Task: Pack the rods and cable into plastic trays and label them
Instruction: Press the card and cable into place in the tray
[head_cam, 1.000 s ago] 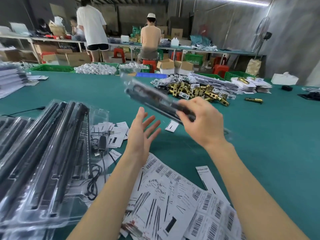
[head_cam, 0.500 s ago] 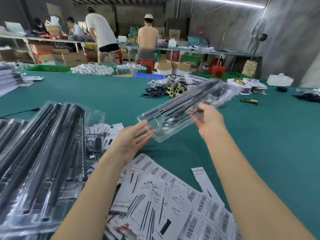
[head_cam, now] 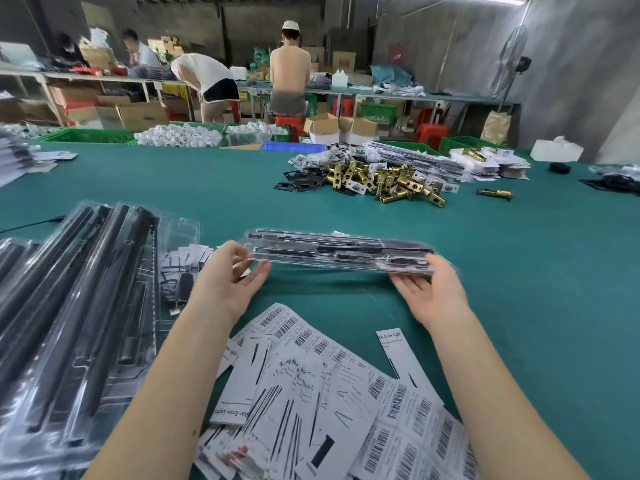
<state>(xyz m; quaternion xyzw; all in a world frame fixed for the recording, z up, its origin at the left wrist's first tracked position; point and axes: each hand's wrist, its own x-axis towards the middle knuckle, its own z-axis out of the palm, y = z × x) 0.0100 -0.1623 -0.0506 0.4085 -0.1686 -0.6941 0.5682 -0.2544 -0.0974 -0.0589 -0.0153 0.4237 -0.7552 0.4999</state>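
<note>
Tray brought level between both hands above the tabletop

Tray [head_cam: 341, 252], clear plastic with dark rods visible inside, now lies flat and crosswise in front of the person. A second ago the right hand alone held it, tilted and raised, with the left hand open beside it. Now the left hand [head_cam: 227, 282] pinches the left end with curled fingers and the right hand [head_cam: 433, 292] supports the right end, thumb on top and fingers beneath. Hands stand well apart, one at each end.

Judgement: packing of this tray appears done; it is being squared up, probably for a label or for setting down. Whether the cable sits inside cannot be told.

Edges and room: the stack of filled trays [head_cam: 72, 306] lies close to the left forearm. The spread of barcode labels [head_cam: 329, 393] lies just below the tray, between the arms. Bare green tabletop [head_cam: 519, 271] opens to the right and beyond the tray, up to the pile of brass parts [head_cam: 388, 183], well apart.
</note>
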